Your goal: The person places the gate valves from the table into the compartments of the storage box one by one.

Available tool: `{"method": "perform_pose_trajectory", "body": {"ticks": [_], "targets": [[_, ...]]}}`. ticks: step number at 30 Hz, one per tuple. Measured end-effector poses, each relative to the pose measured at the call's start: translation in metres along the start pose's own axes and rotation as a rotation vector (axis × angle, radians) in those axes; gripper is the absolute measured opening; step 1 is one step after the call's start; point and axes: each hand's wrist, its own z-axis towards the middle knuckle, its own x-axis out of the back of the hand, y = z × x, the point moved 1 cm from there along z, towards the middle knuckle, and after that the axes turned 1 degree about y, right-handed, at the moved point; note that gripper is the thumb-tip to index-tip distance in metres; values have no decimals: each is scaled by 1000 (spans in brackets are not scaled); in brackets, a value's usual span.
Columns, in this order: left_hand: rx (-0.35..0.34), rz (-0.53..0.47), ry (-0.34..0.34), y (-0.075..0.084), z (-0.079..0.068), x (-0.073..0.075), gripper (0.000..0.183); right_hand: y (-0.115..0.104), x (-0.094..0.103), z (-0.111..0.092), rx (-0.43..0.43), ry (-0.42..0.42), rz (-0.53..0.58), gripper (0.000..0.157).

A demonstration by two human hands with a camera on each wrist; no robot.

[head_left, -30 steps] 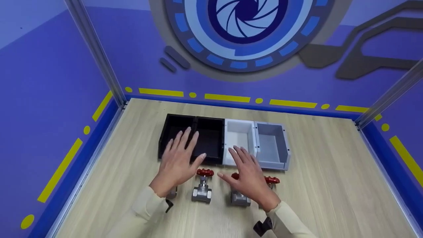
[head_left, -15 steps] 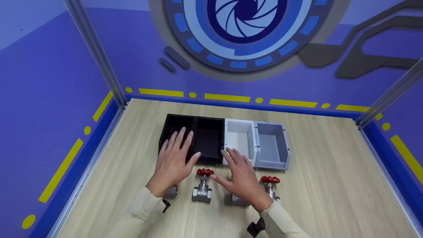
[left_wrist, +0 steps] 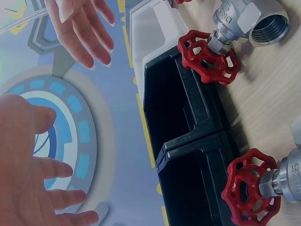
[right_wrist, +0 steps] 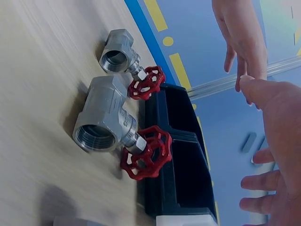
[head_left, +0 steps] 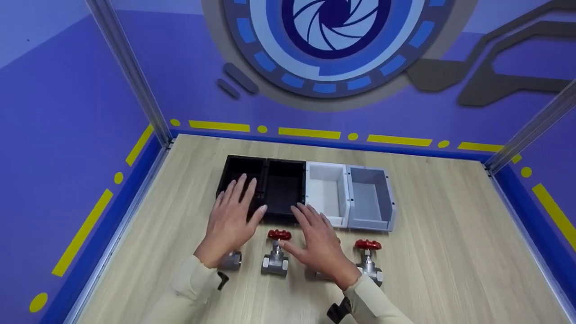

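My left hand (head_left: 228,225) hovers with fingers spread over the front of the leftmost black bin, holding nothing. My right hand (head_left: 320,246) hangs likewise, fingers extended, above a gate valve (head_left: 323,276) that it mostly hides. Between the hands stands a steel valve (head_left: 275,263) with a red handwheel (head_left: 279,234); the right thumb overlaps its stem. Another valve (head_left: 369,270) stands right of the right hand. Only the end of a leftmost valve (head_left: 234,261) shows beside the left wrist. In the right wrist view, two valves (right_wrist: 101,115) lean their red handwheels (right_wrist: 148,153) toward the bins.
Behind the valves is a joined row of bins: two black bins (head_left: 285,215), a white bin (head_left: 337,220) and a grey bin (head_left: 371,225). They stand on a wood-grain table (head_left: 450,234). Blue printed walls (head_left: 189,67) with metal corner posts (head_left: 130,67) enclose the back and sides.
Both hands have drifted left. The right hand has moved off the rightmost valve, which now shows fully, and its thumb now overlaps the valve between the hands. The valves and bins have not moved.
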Motion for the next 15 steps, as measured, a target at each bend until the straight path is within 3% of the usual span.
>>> {"method": "perform_pose_trajectory", "body": {"ticks": [15], "targets": [[-57, 4, 88, -12, 4, -4, 53, -14, -12, 4, 24, -48, 6, 86]]}}
